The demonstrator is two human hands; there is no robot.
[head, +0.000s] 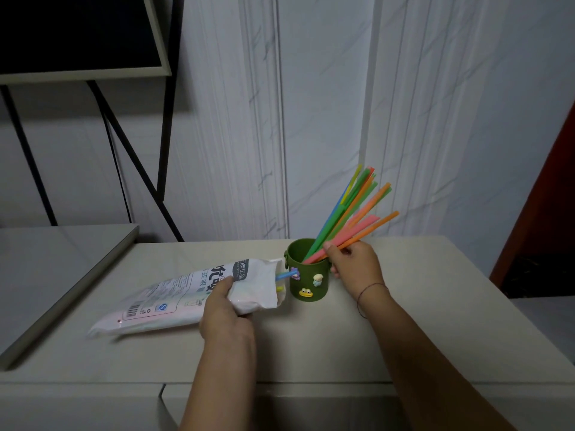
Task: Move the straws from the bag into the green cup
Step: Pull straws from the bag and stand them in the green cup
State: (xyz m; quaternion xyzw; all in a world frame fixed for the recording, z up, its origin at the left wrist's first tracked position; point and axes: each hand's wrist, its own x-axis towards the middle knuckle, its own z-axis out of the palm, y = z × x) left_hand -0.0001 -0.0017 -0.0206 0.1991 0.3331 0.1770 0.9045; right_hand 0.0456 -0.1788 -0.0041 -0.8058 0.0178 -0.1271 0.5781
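A white plastic straw bag (174, 298) lies on the pale tabletop, its open mouth facing right toward the green cup (306, 273). My left hand (225, 309) grips the bag near its mouth. A blue straw tip (284, 276) and a yellow one poke out of the opening. The green cup carries small cartoon stickers and stands upright just right of the bag. Several coloured straws (351, 213) lean out of it to the upper right. My right hand (354, 264) sits beside the cup's right rim and pinches an orange straw among the bundle.
The pale table (311, 343) has its front edge near me and a drawer front below. A grey slab (56, 269) lies at the left. Black metal frame legs (133, 157) and a dark panel stand at the back left. A marbled wall is behind; a dark red edge at right.
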